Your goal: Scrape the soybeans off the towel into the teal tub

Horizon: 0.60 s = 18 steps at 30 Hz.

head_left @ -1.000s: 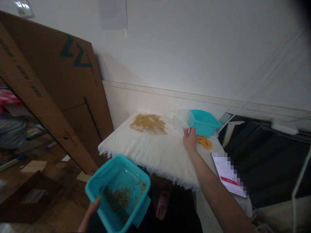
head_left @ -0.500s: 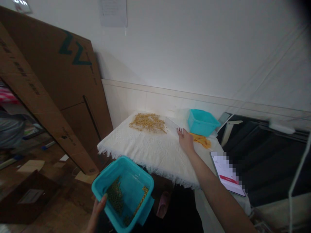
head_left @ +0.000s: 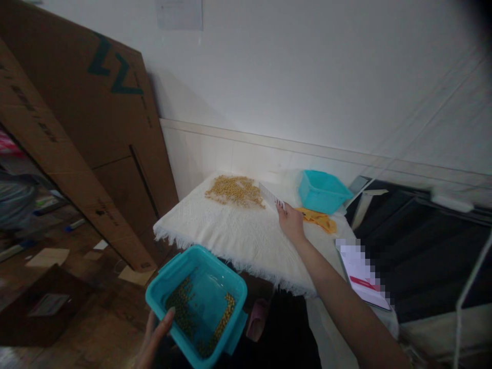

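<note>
My left hand [head_left: 159,330] grips the near left rim of a turquoise plastic basin [head_left: 205,287], its thumb over the edge. The basin is tilted below the table's front edge, with dark greenish beans [head_left: 180,307] on its left side and yellow beans [head_left: 226,312] along its right. Over the table, my right hand [head_left: 290,220] is closed on a thin, flat white strip [head_left: 270,196] with fine marks along it; I cannot tell its exact kind. The strip's far end is at the right edge of a spread of yellow beans [head_left: 234,190] on the white fringed cloth [head_left: 230,225].
A second turquoise basin [head_left: 323,192] stands at the back right, with a yellow cloth [head_left: 319,220] before it. A tablet-like screen [head_left: 363,282] lies right of my forearm. Large cardboard boxes [head_left: 111,123] stand at left. A pink slipper [head_left: 257,320] is on the floor.
The view has shifted slightly. My right hand and the white strip have moved a little left, closer against the spread of beans. My left hand still holds the basin.
</note>
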Available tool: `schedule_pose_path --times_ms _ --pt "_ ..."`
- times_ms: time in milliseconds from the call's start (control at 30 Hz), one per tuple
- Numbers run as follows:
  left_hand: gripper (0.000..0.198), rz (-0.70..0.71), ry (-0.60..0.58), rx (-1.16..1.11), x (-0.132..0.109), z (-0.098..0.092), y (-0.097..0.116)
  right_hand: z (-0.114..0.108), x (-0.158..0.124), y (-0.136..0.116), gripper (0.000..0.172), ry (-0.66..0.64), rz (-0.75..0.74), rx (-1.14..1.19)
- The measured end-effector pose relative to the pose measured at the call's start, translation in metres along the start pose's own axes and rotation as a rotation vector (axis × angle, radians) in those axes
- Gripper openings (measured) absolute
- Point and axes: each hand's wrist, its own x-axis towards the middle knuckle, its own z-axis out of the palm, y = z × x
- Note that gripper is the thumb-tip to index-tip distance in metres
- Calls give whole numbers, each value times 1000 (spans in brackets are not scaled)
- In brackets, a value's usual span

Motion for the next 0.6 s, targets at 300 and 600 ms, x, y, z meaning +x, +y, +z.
schedule_pose_path --times_ms 300,600 --pt "126 20 -4 13 10 -1 -2 -4 -20 -16 34 8 -96 -125" --pt "127 34 -49 31 -5 0 1 0 -31 -24 33 76 -185 -48"
